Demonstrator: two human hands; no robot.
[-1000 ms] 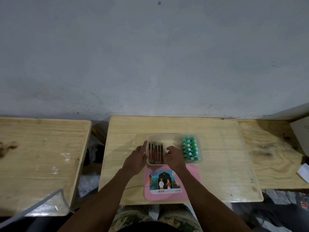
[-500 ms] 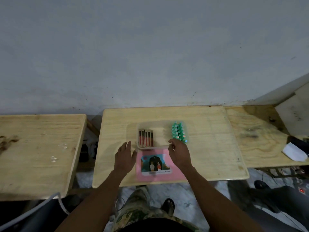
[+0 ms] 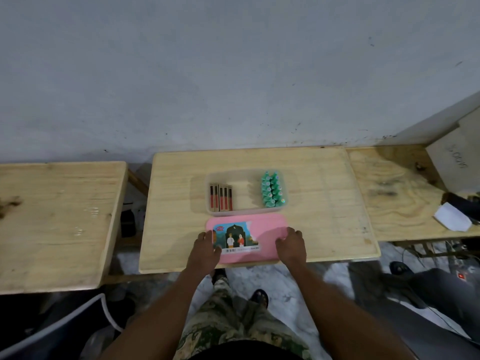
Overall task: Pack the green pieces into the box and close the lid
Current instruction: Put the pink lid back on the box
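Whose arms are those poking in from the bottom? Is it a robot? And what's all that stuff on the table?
No robot here. Those are a person's own arms. The camera sits on their head and looks down, so you see what they see. On the wooden table stands a clear box with no lid on it. Inside, green pieces sit on the right and brown-and-red sticks on the left. In front of the box lies the pink lid, which has a picture sticker. The left hand and the right hand grip the lid, one at each end.

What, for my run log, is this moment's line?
green pieces in clear plastic box | pink rectangular lid off | left hand, right hand grip its ends
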